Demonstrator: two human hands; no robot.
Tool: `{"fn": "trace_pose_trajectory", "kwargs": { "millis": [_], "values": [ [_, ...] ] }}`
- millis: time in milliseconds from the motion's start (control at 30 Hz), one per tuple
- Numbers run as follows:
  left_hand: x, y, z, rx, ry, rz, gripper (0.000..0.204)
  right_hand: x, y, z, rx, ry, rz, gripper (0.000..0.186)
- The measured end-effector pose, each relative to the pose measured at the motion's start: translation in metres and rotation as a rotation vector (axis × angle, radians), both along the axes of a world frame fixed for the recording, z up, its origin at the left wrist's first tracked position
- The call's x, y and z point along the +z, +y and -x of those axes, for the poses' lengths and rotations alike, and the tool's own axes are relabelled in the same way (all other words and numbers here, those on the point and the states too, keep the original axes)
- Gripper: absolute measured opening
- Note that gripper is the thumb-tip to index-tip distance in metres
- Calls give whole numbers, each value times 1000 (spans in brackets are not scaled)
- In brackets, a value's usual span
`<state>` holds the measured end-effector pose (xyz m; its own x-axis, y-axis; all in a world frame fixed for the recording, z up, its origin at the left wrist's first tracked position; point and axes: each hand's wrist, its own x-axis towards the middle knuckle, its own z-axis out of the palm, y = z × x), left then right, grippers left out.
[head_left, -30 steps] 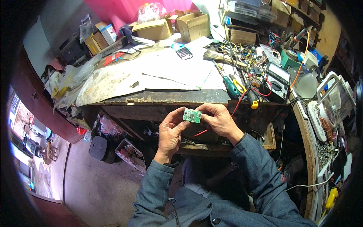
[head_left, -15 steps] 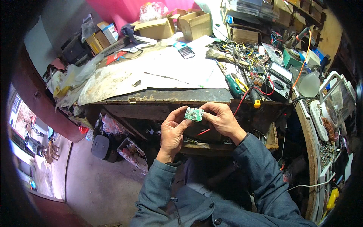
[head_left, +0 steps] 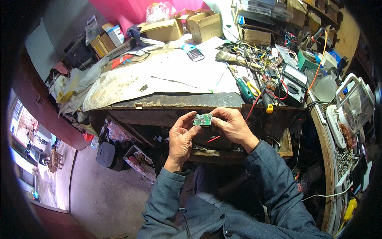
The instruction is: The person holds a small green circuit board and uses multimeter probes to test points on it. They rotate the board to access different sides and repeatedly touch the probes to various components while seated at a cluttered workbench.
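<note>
A small green circuit board [head_left: 203, 120], dotted with pale solder and tiny parts, is held up between my two hands just in front of the bench's near edge. My left hand [head_left: 182, 139] pinches its left end between thumb and fingers. At the opposite end, my right hand [head_left: 231, 126] grips the board the same way. Below it hangs a red test probe [head_left: 213, 139], apart from both hands. Its red lead runs up toward an analog multimeter [head_left: 295, 81] on the bench's right side.
White paper sheets [head_left: 131, 83] cover much of the bench. Green-handled pliers [head_left: 245, 89], a yellow-handled tool [head_left: 269, 108] and a brush [head_left: 234, 58] lie by tangled wires at right. Cardboard boxes [head_left: 163, 31] stand behind. An open drawer [head_left: 285, 143] sits under the bench.
The circuit board has tilted slightly between my fingers, so its component-dotted face shows more evenly. Both hands keep their hold and have barely moved.
</note>
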<state>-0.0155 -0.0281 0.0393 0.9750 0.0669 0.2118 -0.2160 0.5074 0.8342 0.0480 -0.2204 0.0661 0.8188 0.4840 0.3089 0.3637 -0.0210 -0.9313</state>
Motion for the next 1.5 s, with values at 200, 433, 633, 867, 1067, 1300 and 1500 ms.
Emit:
{"fn": "trace_pose_trajectory", "kwargs": {
  "millis": [200, 433, 633, 867, 1067, 1300, 1500],
  "values": [
    [1, -1, -1, 13, 13, 0, 45, -5, -2, -3, -10, -41, 42, 14],
    [-3, -3, -3, 72, 38, 4, 31, -4, -2, -3, -16, 41, 82, 23],
    [-5, -6, -4, 86, 9, 37, 28, -5, -3, -3, 28, 89, 46, 24],
    [-6, -4, -4, 63, -13, 30, 38, -2, -3, -1, 39, 165, 24, 23],
    [-6, -2, -3, 80, -22, -51, 50, 1, -2, 1, -9, 36, 66, 18],
    [-2, -6, -1, 103, -29, -57, 55, -4, 0, -2, -17, -35, -4, 19],
    [-3, -6, -1, 123, -46, -55, 54, 10, -2, 5, 39, 242, -99, 27]
  ]
}}
